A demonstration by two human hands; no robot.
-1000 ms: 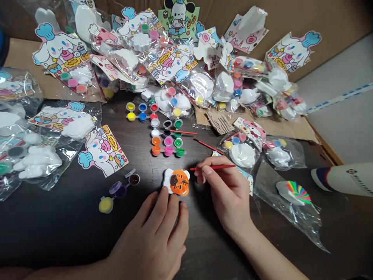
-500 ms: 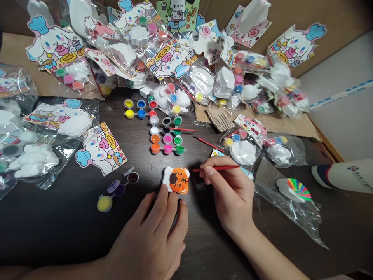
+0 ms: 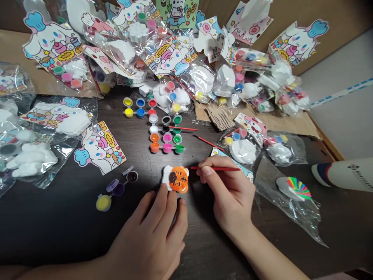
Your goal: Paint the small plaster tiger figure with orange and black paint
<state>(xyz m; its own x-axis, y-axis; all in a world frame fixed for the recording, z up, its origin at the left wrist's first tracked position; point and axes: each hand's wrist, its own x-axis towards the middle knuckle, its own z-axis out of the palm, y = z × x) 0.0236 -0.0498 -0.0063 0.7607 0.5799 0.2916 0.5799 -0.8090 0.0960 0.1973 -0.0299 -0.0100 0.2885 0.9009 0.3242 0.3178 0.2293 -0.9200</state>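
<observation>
A small white figurine (image 3: 175, 179) with an orange, dark-marked face lies on the dark table (image 3: 201, 249). My left hand (image 3: 154, 229) rests below it, fingers apart, a fingertip touching its lower left edge. My right hand (image 3: 229, 190) pinches a thin red paintbrush (image 3: 224, 168), whose tip is at the figurine's upper right edge. Above the figurine stand open paint pots, among them orange (image 3: 154, 147), pink (image 3: 167, 147) and green (image 3: 179, 148). One red brush (image 3: 183, 128) lies across the black pot, and another (image 3: 208, 142) lies to the right.
Bagged white figurines and printed cards (image 3: 171, 56) are heaped along the back. More bags (image 3: 32, 159) lie at left. Yellow (image 3: 103, 202), purple and dark pots sit left of my left hand. At right are a rainbow-painted piece (image 3: 298, 188) on plastic and a white cup (image 3: 344, 175).
The red brush in my right hand has shifted slightly left, its tip now closer to the figurine's edge. My left hand has hardly moved. The view has shifted slightly.
</observation>
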